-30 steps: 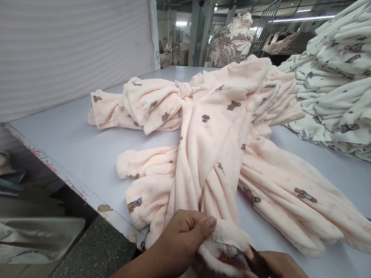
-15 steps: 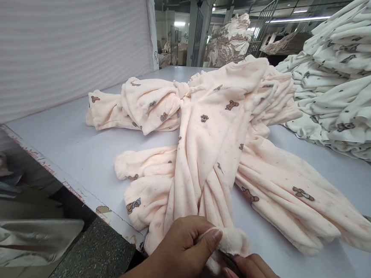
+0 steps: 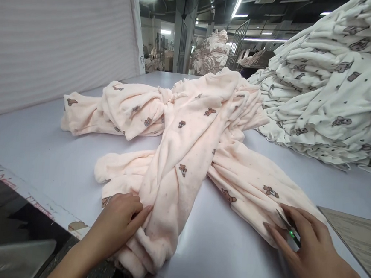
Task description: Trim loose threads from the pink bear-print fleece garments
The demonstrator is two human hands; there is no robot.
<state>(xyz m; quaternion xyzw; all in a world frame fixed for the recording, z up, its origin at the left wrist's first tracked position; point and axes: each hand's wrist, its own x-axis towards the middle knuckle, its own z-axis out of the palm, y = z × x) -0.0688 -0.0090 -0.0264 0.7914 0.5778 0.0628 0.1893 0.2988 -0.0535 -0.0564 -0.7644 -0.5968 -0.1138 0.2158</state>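
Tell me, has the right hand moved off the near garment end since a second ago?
Yes. The right hand went rightward, away from the left hand, onto the pink garment's other leg.

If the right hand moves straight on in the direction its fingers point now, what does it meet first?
The right hand points up-left; its fingertips already touch the pink garment, so it would likely push into that spread leg.
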